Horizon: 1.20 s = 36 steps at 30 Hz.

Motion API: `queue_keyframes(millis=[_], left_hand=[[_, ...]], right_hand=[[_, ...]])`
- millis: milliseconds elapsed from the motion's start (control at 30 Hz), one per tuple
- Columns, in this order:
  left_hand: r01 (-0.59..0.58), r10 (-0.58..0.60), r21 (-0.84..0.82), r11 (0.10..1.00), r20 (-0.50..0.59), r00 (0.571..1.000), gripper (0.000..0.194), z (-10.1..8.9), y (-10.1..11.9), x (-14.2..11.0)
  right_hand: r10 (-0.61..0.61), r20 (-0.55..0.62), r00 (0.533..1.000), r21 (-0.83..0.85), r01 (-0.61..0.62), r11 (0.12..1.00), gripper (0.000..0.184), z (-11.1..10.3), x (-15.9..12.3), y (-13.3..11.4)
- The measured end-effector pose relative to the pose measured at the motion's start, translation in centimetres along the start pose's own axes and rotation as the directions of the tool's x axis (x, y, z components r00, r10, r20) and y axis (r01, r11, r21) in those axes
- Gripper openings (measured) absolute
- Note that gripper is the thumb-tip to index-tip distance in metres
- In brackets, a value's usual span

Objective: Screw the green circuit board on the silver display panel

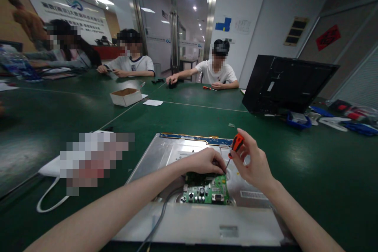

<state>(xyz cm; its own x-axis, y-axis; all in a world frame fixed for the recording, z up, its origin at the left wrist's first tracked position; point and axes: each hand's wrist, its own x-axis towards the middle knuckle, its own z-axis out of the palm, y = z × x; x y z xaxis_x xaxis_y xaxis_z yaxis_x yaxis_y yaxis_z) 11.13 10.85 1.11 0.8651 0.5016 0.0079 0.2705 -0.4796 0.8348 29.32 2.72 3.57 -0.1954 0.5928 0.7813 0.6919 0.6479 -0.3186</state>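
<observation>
In front of me a bare display panel [256, 214] lies flat, its metal back up. A green circuit board [206, 193] sits on its middle, and a blue strip board [189, 138] runs along the far edge. My right hand [254, 161] grips an orange and black screwdriver [236, 145], its shaft slanting down to the board's upper right corner. Beside the tip, my left hand [208, 161] has its fingers bent together at that corner; what they pinch, if anything, is hidden. A grey cable [162, 216] runs from the board toward me.
A white bag [53, 167] lies to the left. Farther off are an open cardboard box [126, 97] and a white paper [152, 102]. A black monitor housing [283, 82] stands at right, near a blue tray [299, 120]. Several people sit across the green table [189, 116].
</observation>
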Motion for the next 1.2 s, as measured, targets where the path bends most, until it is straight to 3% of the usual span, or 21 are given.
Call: queue_keyframes(millis=[233,467,733,1000,1200], left_hand=[[0.002,-0.002,0.016,1.0,-0.009,1.0,0.014,-0.04,0.15,-0.05],[0.006,-0.006,0.026,1.0,-0.004,1.0,0.014,0.01,-0.03,-0.02],[0.006,-0.006,0.021,1.0,-0.005,1.0,0.015,0.06,0.01,-0.01],[0.022,-0.022,0.013,1.0,0.005,1.0,0.015,-0.06,0.29,-0.07],[0.025,-0.025,0.013,1.0,-0.001,1.0,0.015,-0.07,0.46,-0.13]], right_hand=[[-0.014,-0.064,0.998,-0.067,0.01,0.998,0.055,0.04,-0.15,0.6],[-0.04,0.009,0.999,0.012,0.039,0.999,0.058,-0.15,0.03,0.14],[-0.044,-0.076,0.996,-0.088,0.037,0.995,0.05,-0.12,0.01,0.36],[-0.09,0.014,0.996,0.034,0.089,0.995,0.058,-0.42,0.18,-0.15],[-0.071,-0.086,0.994,-0.065,0.066,0.996,0.049,0.04,-0.11,-0.08]])
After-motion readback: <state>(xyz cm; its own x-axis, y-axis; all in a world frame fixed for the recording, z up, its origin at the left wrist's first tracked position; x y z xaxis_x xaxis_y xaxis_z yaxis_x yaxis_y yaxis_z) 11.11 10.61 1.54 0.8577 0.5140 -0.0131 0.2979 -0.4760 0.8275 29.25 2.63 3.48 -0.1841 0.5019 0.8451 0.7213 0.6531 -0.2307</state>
